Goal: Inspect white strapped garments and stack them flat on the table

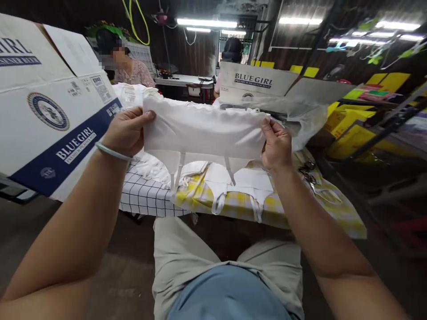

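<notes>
Where a cloth-covered table (147, 198) stands before us, a white garment (203, 131) hangs spread above it

At our left looms a large Blue Girl carton (66, 106); another carton (256, 84), printed alike, stands behind the garment, to the right. Beyond the first, a person (133, 71) shows from the chest up. We hold the garment stretched sideways over the near part of the table, and more white garments (245, 181) lie beneath it. Our left hand (128, 129) pinches one upper corner between thumb and fingers, while our right hand (276, 144) grasps the opposite end likewise. Scissors (309, 178) rest at the right, and a pale bracelet (113, 152) circles our left wrist.
</notes>
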`<state>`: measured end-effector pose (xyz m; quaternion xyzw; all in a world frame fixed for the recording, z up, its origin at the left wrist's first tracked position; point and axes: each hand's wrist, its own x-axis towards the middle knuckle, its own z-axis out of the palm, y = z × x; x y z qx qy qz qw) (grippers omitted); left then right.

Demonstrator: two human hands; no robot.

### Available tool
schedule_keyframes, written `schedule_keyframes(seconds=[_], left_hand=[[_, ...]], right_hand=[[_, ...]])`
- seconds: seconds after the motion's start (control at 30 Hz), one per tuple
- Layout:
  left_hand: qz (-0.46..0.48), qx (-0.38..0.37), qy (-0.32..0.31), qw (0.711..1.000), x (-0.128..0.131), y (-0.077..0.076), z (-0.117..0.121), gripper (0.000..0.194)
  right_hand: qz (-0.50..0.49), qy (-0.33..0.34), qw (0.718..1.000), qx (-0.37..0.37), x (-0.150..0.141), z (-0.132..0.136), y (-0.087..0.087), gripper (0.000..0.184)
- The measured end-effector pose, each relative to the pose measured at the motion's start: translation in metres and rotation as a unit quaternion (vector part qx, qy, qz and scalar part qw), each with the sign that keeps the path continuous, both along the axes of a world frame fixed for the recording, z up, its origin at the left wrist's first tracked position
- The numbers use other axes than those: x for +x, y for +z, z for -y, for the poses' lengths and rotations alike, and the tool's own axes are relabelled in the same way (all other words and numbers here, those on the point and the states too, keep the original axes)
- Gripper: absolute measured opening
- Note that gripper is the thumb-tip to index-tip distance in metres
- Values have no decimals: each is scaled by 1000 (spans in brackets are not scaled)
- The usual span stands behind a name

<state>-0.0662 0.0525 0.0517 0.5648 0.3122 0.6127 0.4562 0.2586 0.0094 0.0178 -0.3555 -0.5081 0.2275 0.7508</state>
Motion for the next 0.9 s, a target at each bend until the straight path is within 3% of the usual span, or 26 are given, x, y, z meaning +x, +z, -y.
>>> schedule_keyframes(seconds=[0.13,0.27,0.37,0.47,0.57,0.73,0.8,0.9], left_hand=[[10,-44,-78,996,41,-31,27,16],[7,-105,-146,984,68,-60,50,17],[0,-145,-179,973,80,-79,51,21],[-9,-176,-174,969,95,-102,30,28],[-3,-217,-132,967,116,-138,-5,28],[-66,-321,-25,945,147,-203,-46,19],[-82,-332,0,940,150,-218,-52,19],[-107,-329,-14,938,146,-228,-56,28]], right_hand=[[-6,-36,999,-18,45,52,-17,30],[-33,-41,997,-64,73,103,-39,29],[-52,-33,992,-113,87,122,-57,30],[-71,-19,983,-166,101,109,-81,34],[-77,-17,974,-212,114,69,-119,36],[-28,-110,933,-341,127,12,-189,26],[-16,-122,922,-366,130,6,-206,24],[-6,-119,920,-373,134,9,-216,26]])
